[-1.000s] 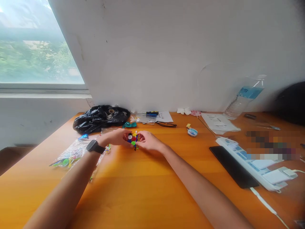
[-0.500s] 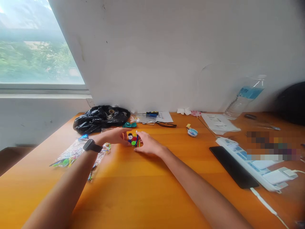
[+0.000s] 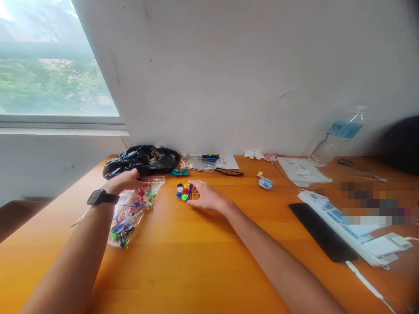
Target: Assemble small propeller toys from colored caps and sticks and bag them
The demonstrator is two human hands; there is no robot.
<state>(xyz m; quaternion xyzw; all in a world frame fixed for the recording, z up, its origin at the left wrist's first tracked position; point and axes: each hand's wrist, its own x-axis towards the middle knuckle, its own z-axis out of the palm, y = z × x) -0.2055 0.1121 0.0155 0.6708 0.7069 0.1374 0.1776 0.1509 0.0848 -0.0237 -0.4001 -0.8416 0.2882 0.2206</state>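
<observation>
A small cluster of coloured plastic wheels and sticks [image 3: 183, 192] lies on the orange table [image 3: 196, 261]. My right hand [image 3: 205, 196] rests beside it on its right, fingers loosely spread and touching the pieces. My left hand [image 3: 126, 180], with a black watch [image 3: 98, 197] on the wrist, lies on the far end of a clear plastic bag [image 3: 132, 209] that holds several more coloured parts; its fingers curl down onto the bag.
A black plastic bag [image 3: 142, 159] sits at the back by the wall, with a screwdriver [image 3: 209, 156], papers and a teal piece [image 3: 179, 172]. A tape roll [image 3: 265, 183], black phone [image 3: 322, 231], white power strip [image 3: 353, 226] and water bottle [image 3: 337, 135] stand right.
My left hand left the coloured cluster and moved left onto the clear bag, which shifted. My right hand stayed by the pieces, now set down on the table.
</observation>
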